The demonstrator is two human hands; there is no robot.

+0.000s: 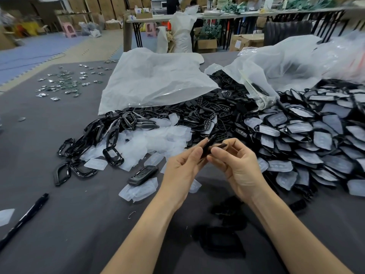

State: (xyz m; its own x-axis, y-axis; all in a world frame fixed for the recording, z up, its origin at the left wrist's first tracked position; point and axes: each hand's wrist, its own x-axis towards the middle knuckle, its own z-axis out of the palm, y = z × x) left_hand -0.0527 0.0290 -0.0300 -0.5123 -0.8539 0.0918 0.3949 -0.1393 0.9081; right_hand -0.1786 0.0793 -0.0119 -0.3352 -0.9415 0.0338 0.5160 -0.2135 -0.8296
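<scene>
My left hand (182,165) and my right hand (237,163) meet above the grey table (59,224), both pinching one small black plastic part (209,144) seen edge-on between the fingertips. Just behind them lies a heap of black button frames (209,109). Glossy black shell rings (94,135) spread to the left, mixed with translucent white pads (150,141). To the right is a big pile of assembled black pieces with white pads (316,143). One black shell (143,175) rests on white pads near my left hand.
A black pen (25,216) lies at the left front. Small green circuit boards (65,82) are scattered at the far left. Clear plastic bags (156,80) (276,64) lie behind the heaps. Dark parts (223,230) sit under my forearms. Tables and cartons stand beyond.
</scene>
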